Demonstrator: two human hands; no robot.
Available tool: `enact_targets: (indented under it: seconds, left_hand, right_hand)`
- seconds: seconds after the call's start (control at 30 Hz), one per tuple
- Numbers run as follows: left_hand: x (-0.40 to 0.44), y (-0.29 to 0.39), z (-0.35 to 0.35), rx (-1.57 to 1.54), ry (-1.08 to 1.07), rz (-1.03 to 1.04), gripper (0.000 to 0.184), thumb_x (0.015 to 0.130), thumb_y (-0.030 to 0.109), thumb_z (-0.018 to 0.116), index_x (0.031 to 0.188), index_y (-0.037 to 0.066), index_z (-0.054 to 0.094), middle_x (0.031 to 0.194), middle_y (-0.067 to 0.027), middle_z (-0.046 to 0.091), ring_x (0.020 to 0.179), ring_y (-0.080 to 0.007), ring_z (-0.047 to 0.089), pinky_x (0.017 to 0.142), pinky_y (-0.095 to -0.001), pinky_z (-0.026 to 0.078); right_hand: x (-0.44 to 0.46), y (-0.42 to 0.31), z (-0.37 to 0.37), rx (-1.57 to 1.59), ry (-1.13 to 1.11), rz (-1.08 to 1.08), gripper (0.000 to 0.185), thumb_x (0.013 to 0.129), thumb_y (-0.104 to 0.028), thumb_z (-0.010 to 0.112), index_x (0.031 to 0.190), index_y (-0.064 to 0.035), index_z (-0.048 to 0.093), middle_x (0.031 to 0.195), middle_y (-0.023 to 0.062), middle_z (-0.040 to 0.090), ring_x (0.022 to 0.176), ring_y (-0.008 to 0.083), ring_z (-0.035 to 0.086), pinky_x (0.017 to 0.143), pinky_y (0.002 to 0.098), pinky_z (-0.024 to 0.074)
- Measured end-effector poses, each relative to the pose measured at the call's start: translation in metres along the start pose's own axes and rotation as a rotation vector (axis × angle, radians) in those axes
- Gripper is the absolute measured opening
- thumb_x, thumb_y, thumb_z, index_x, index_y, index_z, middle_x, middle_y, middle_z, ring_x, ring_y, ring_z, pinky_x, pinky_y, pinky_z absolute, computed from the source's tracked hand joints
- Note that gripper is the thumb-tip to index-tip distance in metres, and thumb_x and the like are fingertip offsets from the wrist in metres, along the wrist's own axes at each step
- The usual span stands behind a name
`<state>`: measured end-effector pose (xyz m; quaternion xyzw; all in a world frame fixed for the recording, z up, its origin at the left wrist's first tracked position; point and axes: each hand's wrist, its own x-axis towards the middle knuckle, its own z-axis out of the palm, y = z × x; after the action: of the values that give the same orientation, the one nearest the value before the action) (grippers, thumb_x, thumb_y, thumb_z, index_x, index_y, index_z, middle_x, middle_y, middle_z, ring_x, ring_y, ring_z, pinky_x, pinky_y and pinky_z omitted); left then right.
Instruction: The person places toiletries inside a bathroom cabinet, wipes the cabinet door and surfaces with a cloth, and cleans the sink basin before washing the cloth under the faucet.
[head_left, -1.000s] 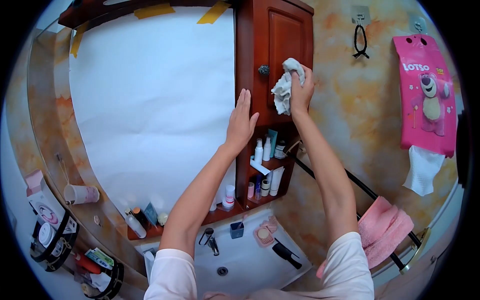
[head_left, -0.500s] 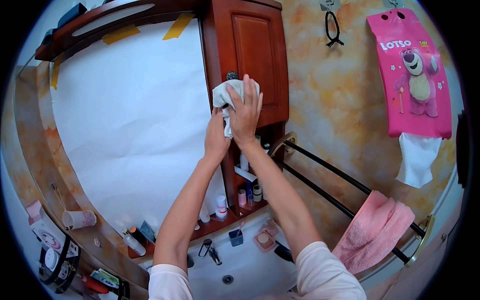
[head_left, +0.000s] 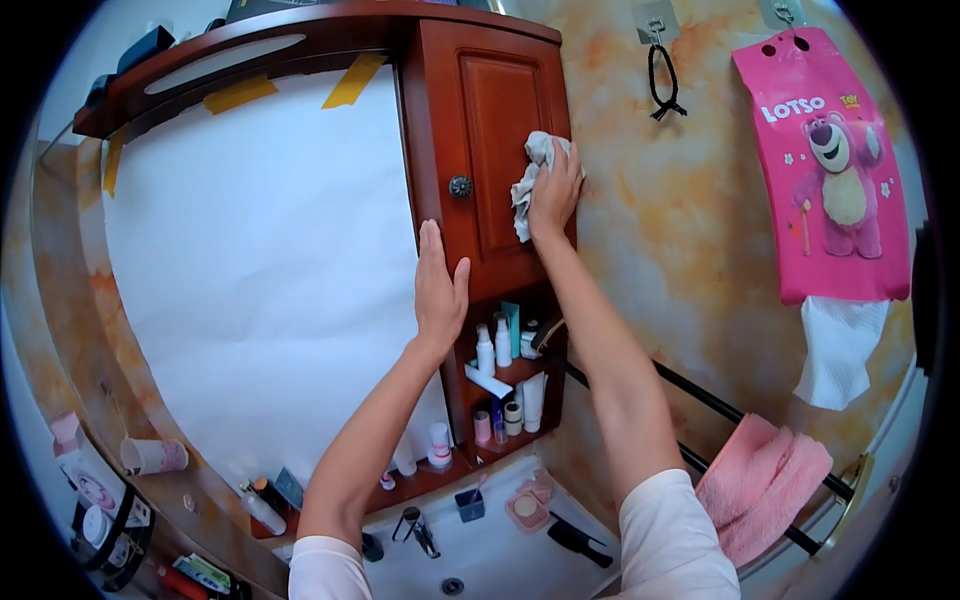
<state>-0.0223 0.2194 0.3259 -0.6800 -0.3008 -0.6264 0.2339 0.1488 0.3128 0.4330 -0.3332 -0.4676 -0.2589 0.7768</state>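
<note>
Fingers of the right hand [head_left: 556, 200] hold one cloth [head_left: 524, 196] right of one knob [head_left: 460, 187]; left hand [head_left: 440, 295] below it, straight-fingered; three tape strips [head_left: 354, 81] leftward.

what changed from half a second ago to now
The right hand has carried the white cloth rightward from below the round knob to the right edge of the cabinet door, parting from the left hand. The door stays shut; the pink towel still hangs on its rack.

Soft light, strong fisheye bend, blackened corners.
</note>
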Motion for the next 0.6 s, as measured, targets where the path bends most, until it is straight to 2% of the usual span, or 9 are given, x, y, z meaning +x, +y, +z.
enact_targets:
  seconds: [0.13, 0.27, 0.33, 0.4, 0.47, 0.57, 0.6]
  left_hand:
    - [0.008, -0.003, 0.015, 0.029, 0.083, -0.047, 0.060, 0.094, 0.014, 0.049, 0.145, -0.004, 0.022, 0.148, -0.0239, 0.027, 0.138, -0.0368, 0.026, 0.113, -0.0410, 0.024]
    - [0.007, -0.008, 0.013, 0.084, 0.052, 0.004, 0.058, 0.095, 0.012, 0.044, 0.144, -0.005, 0.020, 0.150, -0.0242, 0.024, 0.139, -0.0362, 0.025, 0.112, -0.0378, 0.024]
    - [0.008, -0.004, 0.012, 0.062, 0.061, -0.003, 0.059, 0.093, 0.012, 0.048, 0.143, -0.006, 0.022, 0.147, -0.0262, 0.027, 0.137, -0.0383, 0.028, 0.112, -0.0403, 0.025]
    - [0.008, -0.004, 0.012, 0.038, 0.074, -0.008, 0.059, 0.092, 0.011, 0.050, 0.142, -0.007, 0.024, 0.146, -0.0281, 0.029, 0.136, -0.0401, 0.030, 0.111, -0.0417, 0.026]
    - [0.008, -0.004, 0.012, 0.028, 0.078, -0.011, 0.060, 0.091, 0.010, 0.051, 0.141, -0.008, 0.025, 0.145, -0.0281, 0.029, 0.136, -0.0403, 0.029, 0.111, -0.0418, 0.026]
    - [0.008, -0.006, 0.012, 0.016, 0.068, -0.005, 0.060, 0.093, 0.012, 0.049, 0.143, -0.007, 0.022, 0.147, -0.0266, 0.027, 0.137, -0.0389, 0.028, 0.112, -0.0399, 0.024]
    - [0.007, -0.006, 0.011, 0.022, 0.051, -0.002, 0.059, 0.095, 0.012, 0.046, 0.144, -0.006, 0.019, 0.149, -0.0258, 0.024, 0.138, -0.0378, 0.026, 0.113, -0.0381, 0.023]
  right_hand:
    - [0.049, -0.002, 0.018, 0.049, 0.000, -0.098, 0.049, 0.081, -0.004, 0.062, 0.128, -0.0069, 0.049, 0.138, 0.0205, 0.041, 0.126, 0.0379, 0.040, 0.105, 0.0430, 0.0336]
    - [0.090, -0.014, 0.032, 0.166, -0.015, -0.362, 0.046, 0.079, -0.003, 0.063, 0.123, -0.0051, 0.050, 0.135, 0.0194, 0.045, 0.123, 0.0385, 0.043, 0.104, 0.0423, 0.0360]
    - [0.114, -0.022, 0.039, 0.220, -0.026, -0.552, 0.047, 0.077, -0.003, 0.063, 0.122, -0.0068, 0.051, 0.133, 0.0203, 0.046, 0.121, 0.0386, 0.045, 0.102, 0.0422, 0.0382]
    - [0.141, -0.025, 0.048, 0.242, -0.049, -0.629, 0.036, 0.075, -0.004, 0.065, 0.110, -0.0076, 0.060, 0.132, 0.0194, 0.047, 0.117, 0.0390, 0.049, 0.098, 0.0436, 0.0412]
    - [0.168, -0.012, 0.062, 0.126, 0.040, -0.522, 0.028, 0.075, -0.008, 0.065, 0.104, -0.0075, 0.064, 0.129, 0.0176, 0.050, 0.113, 0.0377, 0.051, 0.096, 0.0440, 0.0414]
    - [0.165, -0.025, 0.084, -0.022, 0.295, -0.222, 0.024, 0.077, -0.013, 0.065, 0.101, -0.0085, 0.066, 0.122, 0.0160, 0.054, 0.108, 0.0352, 0.052, 0.095, 0.0440, 0.0401]
    - [0.161, -0.039, 0.086, 0.082, 0.320, -0.248, 0.026, 0.079, -0.018, 0.065, 0.103, -0.0084, 0.065, 0.116, 0.0155, 0.056, 0.104, 0.0339, 0.052, 0.096, 0.0446, 0.0384]
